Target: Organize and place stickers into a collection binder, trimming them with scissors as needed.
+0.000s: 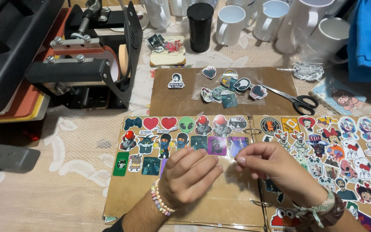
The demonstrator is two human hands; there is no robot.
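The grip of the right hand (275, 165) is a pinch: thumb and forefinger tips are pressed together at its left end, over the clear plastic sleeve (220, 172) that covers the brown album page (202, 202). Whether something thin, such as a sticker or a corner of the film, sits between those fingertips cannot be told; it is too small and glare hides it. The left hand (190, 174) lies palm down on the same page, fingers curled and flat against the plastic, holding nothing that shows, its fingertips near the right hand's pinch but apart from it.

The sleeve lies directly beneath both hands, its long axis running left to right across the page. The free edge appears to run near the pinch, between the two hands, so the right hand is the nearer one to it.

Rows of stickers (181, 133) fill the top of the page, just beyond the knuckles. The ring binding (254, 131) divides this page from the sticker-covered one on the right. Farther back on the surface lie loose stickers (230, 88), black-handled scissors (299, 102), white mugs (230, 19) and a mug press (86, 64).
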